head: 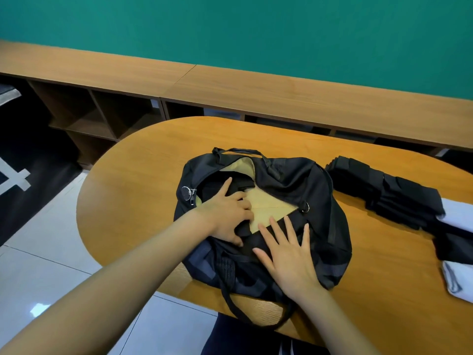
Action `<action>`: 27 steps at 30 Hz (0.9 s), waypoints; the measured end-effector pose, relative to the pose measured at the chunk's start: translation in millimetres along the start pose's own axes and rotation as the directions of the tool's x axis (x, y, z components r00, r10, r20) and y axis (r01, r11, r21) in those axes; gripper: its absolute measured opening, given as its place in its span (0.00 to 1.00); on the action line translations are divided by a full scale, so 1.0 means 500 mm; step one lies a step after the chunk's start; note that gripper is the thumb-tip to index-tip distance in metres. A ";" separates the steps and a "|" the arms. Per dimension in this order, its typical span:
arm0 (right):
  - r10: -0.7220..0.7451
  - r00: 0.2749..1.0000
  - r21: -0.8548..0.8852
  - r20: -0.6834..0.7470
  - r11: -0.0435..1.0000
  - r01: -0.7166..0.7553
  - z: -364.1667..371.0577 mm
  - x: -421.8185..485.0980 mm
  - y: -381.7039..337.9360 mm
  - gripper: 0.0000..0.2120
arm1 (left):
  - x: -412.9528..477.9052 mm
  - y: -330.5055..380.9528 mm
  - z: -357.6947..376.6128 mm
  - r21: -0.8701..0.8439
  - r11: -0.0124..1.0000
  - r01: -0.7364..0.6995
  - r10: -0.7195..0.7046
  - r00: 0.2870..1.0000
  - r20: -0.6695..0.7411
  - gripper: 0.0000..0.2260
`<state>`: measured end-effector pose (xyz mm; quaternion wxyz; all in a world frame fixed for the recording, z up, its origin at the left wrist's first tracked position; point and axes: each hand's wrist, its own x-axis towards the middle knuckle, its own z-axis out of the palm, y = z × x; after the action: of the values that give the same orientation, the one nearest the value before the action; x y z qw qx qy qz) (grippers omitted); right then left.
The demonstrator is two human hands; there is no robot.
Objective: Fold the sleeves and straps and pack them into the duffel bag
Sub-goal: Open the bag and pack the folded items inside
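On the oval wooden table (pixel 143 175) the soft black nylon duffel bag w/ tan lining (pixel 294 180) sags open at centre. Just right of it lies the row of folded black straps & sleeves (pixel 399 193): light, limp, prob. unfold easily, so grip each whole bundle, not an end. Right hand (pixel 289 254) lies flat on the bag's near side, fingers spread. Left hand (pixel 225 213) reaches into the opening, forefinger straight, others bent; pinching or not, can't tell.
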<state>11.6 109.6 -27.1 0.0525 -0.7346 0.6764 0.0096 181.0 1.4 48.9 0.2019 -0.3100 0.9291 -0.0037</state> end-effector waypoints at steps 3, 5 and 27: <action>0.021 1.000 -0.030 -0.008 0.999 -0.021 0.004 0.003 -0.001 0.34 | -0.008 0.006 0.003 0.027 0.999 0.019 -0.019 1.000 -0.025 0.28; 0.037 0.999 -0.036 -0.007 0.999 -0.037 0.003 0.002 -0.004 0.33 | -0.018 0.004 0.008 0.035 0.998 0.060 -0.058 0.997 -0.057 0.25; 0.051 0.998 -0.023 -0.048 0.998 -0.052 0.009 -0.004 -0.002 0.26 | 0.053 -0.026 -0.069 -0.058 0.955 0.292 -0.291 0.875 -0.388 0.30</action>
<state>12.8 112.2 -31.4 0.0273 -0.7175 0.6960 0.0019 156.2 -28.6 72.4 0.0095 -0.4391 0.8931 -0.0972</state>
